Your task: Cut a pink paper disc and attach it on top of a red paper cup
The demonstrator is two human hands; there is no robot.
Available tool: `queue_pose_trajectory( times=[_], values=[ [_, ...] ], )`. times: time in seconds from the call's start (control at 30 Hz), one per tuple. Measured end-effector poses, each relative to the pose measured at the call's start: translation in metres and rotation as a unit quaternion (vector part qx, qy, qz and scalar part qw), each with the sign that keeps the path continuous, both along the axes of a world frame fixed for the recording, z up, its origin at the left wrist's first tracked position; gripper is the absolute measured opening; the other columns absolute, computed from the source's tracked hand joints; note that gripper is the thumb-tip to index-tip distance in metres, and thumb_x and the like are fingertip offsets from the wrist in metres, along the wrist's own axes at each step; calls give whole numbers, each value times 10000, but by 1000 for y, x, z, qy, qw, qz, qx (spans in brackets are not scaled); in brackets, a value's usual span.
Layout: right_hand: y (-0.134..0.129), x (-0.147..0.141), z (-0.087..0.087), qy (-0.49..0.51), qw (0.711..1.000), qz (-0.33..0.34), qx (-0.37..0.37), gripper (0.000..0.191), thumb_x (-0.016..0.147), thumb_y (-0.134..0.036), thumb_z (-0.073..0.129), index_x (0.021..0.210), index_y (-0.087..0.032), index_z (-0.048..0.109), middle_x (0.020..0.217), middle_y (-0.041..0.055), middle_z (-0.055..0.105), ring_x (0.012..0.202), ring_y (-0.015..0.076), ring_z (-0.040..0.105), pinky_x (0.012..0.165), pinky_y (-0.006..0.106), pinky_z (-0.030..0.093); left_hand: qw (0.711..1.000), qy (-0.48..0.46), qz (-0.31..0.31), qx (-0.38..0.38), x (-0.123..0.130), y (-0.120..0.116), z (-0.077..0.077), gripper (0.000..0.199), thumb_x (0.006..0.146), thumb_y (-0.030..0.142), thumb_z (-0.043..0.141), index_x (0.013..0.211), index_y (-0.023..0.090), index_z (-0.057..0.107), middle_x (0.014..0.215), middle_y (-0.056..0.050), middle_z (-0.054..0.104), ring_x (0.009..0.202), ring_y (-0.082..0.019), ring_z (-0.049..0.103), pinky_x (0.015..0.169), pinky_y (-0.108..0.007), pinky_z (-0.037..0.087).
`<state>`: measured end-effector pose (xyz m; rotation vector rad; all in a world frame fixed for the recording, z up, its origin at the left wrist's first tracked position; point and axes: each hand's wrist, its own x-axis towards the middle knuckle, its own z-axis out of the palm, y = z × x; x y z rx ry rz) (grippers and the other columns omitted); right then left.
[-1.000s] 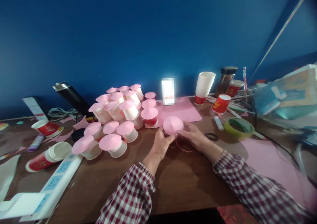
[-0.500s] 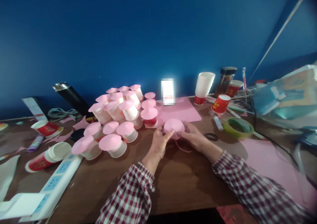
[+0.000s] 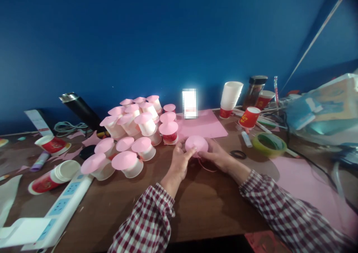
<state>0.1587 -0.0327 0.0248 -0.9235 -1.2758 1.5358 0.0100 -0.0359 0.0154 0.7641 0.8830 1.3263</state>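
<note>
A pink paper cone (image 3: 197,144), shallow and round, is held between both hands above the brown table. My left hand (image 3: 179,159) grips its left side, thumb resting on top. My right hand (image 3: 217,155) is closed on the right edge, its other fingers hidden beneath. Below the cone curls a thin pink paper strip (image 3: 206,166). To the left stand several upturned paper cups, each topped with a pink cone (image 3: 124,160). One nearby cup is red (image 3: 170,138). A pink paper sheet (image 3: 207,125) lies just beyond my hands.
Left: a power strip (image 3: 60,210), tipped cup stack (image 3: 53,177) and black flask (image 3: 84,111). Right: a white cup stack (image 3: 231,96), red cup (image 3: 250,117), yellow-green tape roll (image 3: 269,144), black ring (image 3: 238,154) and plastic bag (image 3: 327,104). Behind rises a blue wall (image 3: 179,40).
Both hands stay in nearly the same place. The cone has tilted or dropped very slightly, and the right thumb has shifted a little on its edge.
</note>
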Motion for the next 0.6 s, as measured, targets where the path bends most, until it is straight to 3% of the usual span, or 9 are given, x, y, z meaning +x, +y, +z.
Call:
queue_pose_trajectory(
  times=[0.3, 0.47, 0.6],
  values=[
    [-2, 2, -1, -39, 999, 25, 14, 583, 680, -328, 775, 1181, -148, 537, 1111, 92, 655, 979, 226, 622, 834, 340, 506, 1000, -6, 16, -2, -1, -1, 2, 642, 567, 239, 858, 1121, 154, 545, 1014, -61, 650, 865, -165, 639, 775, -291, 520],
    [-1, 1, 1, -7, 1000, 8, -3, 537, 677, -318, 779, 1128, -165, 531, 1045, 72, 663, 938, 208, 632, 791, 319, 512, 1000, -16, 5, -14, -1, 0, 5, 691, 591, 254, 845, 1185, 163, 505, 980, -63, 671, 845, -173, 645, 748, -296, 521],
    [1, 2, -2, 54, 997, -43, -39, 497, 684, -328, 773, 1088, -211, 509, 971, 38, 669, 830, 177, 644, 709, 291, 513, 1000, -11, 7, -9, 0, -2, 6, 710, 563, 239, 856, 1189, 171, 527, 1029, -67, 671, 890, -177, 640, 798, -297, 514]
  ],
)
